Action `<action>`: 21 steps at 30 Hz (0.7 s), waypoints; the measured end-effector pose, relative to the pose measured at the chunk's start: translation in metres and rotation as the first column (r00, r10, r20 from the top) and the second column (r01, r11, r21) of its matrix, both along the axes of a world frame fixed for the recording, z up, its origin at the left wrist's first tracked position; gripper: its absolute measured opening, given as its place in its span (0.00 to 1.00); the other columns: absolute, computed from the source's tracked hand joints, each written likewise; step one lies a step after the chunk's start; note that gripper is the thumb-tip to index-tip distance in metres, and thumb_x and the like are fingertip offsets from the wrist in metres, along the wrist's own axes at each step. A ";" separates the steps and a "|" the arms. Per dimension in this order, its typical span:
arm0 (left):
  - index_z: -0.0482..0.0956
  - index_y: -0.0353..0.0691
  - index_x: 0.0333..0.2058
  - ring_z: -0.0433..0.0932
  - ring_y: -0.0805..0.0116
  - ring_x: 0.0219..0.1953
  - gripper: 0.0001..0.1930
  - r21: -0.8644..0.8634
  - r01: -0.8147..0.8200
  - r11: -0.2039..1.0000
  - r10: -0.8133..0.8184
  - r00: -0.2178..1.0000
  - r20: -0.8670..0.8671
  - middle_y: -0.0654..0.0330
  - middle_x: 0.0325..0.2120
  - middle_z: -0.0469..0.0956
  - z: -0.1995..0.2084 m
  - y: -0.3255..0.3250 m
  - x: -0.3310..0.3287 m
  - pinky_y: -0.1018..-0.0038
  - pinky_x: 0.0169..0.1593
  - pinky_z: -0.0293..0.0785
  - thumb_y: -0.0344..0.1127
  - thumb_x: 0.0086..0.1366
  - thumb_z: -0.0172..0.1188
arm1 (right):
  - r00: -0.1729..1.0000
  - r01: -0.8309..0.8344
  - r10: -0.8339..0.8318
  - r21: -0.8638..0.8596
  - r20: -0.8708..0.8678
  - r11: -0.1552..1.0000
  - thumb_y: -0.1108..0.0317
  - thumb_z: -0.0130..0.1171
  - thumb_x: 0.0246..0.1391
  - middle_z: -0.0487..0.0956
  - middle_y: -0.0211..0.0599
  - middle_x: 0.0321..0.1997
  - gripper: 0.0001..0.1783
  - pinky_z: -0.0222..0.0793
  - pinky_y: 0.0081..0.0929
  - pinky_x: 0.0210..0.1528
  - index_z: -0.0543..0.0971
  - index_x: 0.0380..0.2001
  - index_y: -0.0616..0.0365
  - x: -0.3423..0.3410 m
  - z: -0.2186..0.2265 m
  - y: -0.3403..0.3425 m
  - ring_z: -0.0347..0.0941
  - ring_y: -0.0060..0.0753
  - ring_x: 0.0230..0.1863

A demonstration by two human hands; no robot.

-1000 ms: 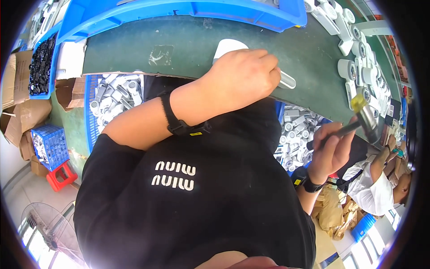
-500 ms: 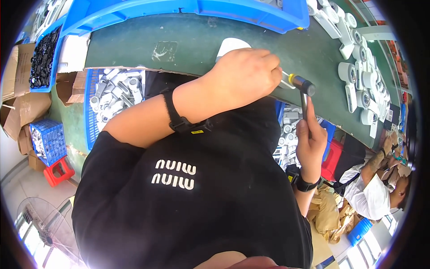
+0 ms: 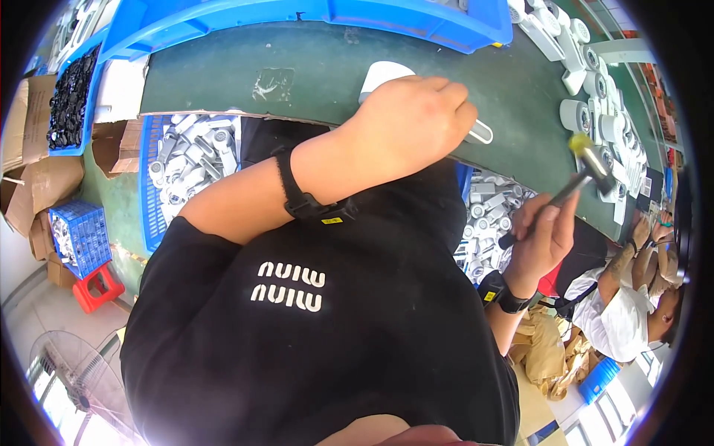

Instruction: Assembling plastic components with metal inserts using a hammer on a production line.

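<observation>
My left hand [image 3: 416, 115] is closed over a white plastic part [image 3: 384, 77] lying on the green table. The part's rounded white end shows beyond the hand, and a narrow end with a long slot sticks out at the right; the middle is hidden under my fingers. Out to the right, my right hand [image 3: 547, 230] grips a small mallet [image 3: 595, 167] by its dark handle. The mallet's head, yellow at one end and dark at the other, is raised apart from the part and smeared by motion.
Many white parts with round ends [image 3: 610, 130] lie along the table's right side. A large blue bin [image 3: 297, 15] spans the far edge. Crates of white parts [image 3: 197, 152] stand below the near edge. A person in a white shirt [image 3: 610, 316] works at the right.
My right hand has swung the mallet away to the right, off the slotted end of the part. My left hand stays on the white part almost unmoved.
</observation>
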State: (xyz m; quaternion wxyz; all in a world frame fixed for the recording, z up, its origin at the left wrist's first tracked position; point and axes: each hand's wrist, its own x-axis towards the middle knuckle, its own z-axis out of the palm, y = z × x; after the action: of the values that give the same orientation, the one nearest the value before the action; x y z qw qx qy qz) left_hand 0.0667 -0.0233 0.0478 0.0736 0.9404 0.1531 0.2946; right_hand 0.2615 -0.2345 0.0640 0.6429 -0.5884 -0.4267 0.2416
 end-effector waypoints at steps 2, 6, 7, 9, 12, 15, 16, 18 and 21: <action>0.86 0.41 0.39 0.82 0.66 0.38 0.09 0.053 -0.049 0.997 0.049 0.999 -0.005 0.65 0.33 0.78 -0.002 -0.003 0.003 0.70 0.36 0.81 0.32 0.59 0.65 | 0.994 0.075 -0.075 0.009 0.075 0.997 0.67 0.45 0.81 0.66 0.31 0.25 0.34 0.59 0.20 0.23 0.53 0.83 0.56 0.000 -0.004 0.006 0.60 0.19 0.20; 0.88 0.44 0.39 0.81 0.66 0.46 0.11 0.107 0.139 0.984 -0.132 0.989 -0.070 0.65 0.39 0.79 0.008 0.005 -0.002 0.68 0.55 0.80 0.35 0.57 0.65 | 0.998 0.050 -0.049 0.044 -0.025 0.998 0.67 0.46 0.81 0.67 0.31 0.25 0.33 0.60 0.20 0.23 0.53 0.83 0.56 -0.007 -0.007 0.012 0.60 0.19 0.20; 0.89 0.45 0.39 0.81 0.65 0.50 0.11 0.118 0.260 0.958 -0.254 0.965 -0.064 0.64 0.42 0.80 0.012 0.008 -0.007 0.66 0.62 0.77 0.35 0.57 0.65 | 0.998 0.024 -0.017 0.104 -0.066 0.994 0.69 0.47 0.80 0.69 0.32 0.26 0.33 0.60 0.19 0.23 0.56 0.82 0.56 -0.009 -0.007 0.012 0.61 0.19 0.21; 0.90 0.45 0.38 0.81 0.64 0.53 0.11 0.066 0.248 0.966 -0.247 0.969 -0.030 0.62 0.46 0.81 0.023 0.013 -0.024 0.65 0.65 0.75 0.35 0.56 0.65 | 0.994 -0.002 0.020 0.164 -0.107 0.986 0.70 0.48 0.79 0.71 0.34 0.26 0.32 0.59 0.18 0.23 0.59 0.81 0.57 -0.011 -0.011 0.013 0.62 0.18 0.22; 0.89 0.42 0.43 0.81 0.55 0.57 0.14 -0.025 0.221 0.975 -0.221 0.975 0.013 0.55 0.55 0.80 0.024 0.027 -0.049 0.61 0.64 0.76 0.32 0.56 0.67 | 0.998 0.011 -0.005 0.107 -0.059 0.994 0.72 0.49 0.78 0.72 0.34 0.27 0.31 0.59 0.18 0.24 0.61 0.80 0.57 -0.007 -0.022 0.013 0.63 0.18 0.23; 0.81 0.37 0.56 0.83 0.44 0.47 0.22 -0.341 0.034 0.939 -0.004 0.996 0.087 0.49 0.51 0.81 0.015 0.025 -0.060 0.56 0.48 0.82 0.29 0.63 0.70 | 0.991 -0.136 0.134 -0.081 -0.025 0.987 0.76 0.50 0.75 0.74 0.30 0.27 0.30 0.61 0.18 0.27 0.66 0.78 0.60 -0.011 -0.021 0.020 0.64 0.16 0.25; 0.81 0.37 0.56 0.83 0.44 0.47 0.22 -0.339 0.024 0.941 0.005 0.996 0.084 0.49 0.51 0.81 0.011 0.025 -0.060 0.56 0.48 0.82 0.29 0.63 0.70 | 0.989 -0.145 0.143 -0.078 -0.027 0.986 0.76 0.50 0.75 0.74 0.30 0.27 0.30 0.61 0.18 0.27 0.66 0.78 0.60 -0.015 -0.014 0.029 0.64 0.16 0.25; 0.77 0.38 0.59 0.84 0.45 0.43 0.25 -0.345 -0.064 0.936 0.103 0.990 0.097 0.50 0.46 0.84 -0.004 0.024 -0.058 0.57 0.46 0.82 0.31 0.64 0.72 | 0.916 -0.167 0.259 -0.298 0.305 0.940 0.77 0.52 0.74 0.76 0.30 0.28 0.30 0.61 0.17 0.29 0.68 0.77 0.63 -0.023 0.004 0.046 0.67 0.16 0.27; 0.74 0.40 0.62 0.85 0.46 0.41 0.29 -0.478 -0.109 0.871 0.207 0.966 0.156 0.53 0.42 0.87 -0.019 0.018 -0.050 0.58 0.46 0.82 0.30 0.63 0.74 | 0.913 -0.198 0.255 -0.202 0.317 0.959 0.77 0.52 0.73 0.79 0.32 0.29 0.29 0.66 0.19 0.31 0.69 0.75 0.64 -0.031 0.016 0.053 0.68 0.17 0.28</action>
State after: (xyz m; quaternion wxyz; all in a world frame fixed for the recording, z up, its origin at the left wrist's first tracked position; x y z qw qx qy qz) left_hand 0.0164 -0.0054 0.0290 0.2878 0.8445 0.2877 0.3482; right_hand 0.2303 -0.1810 0.0802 0.4758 -0.6190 -0.5752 0.2441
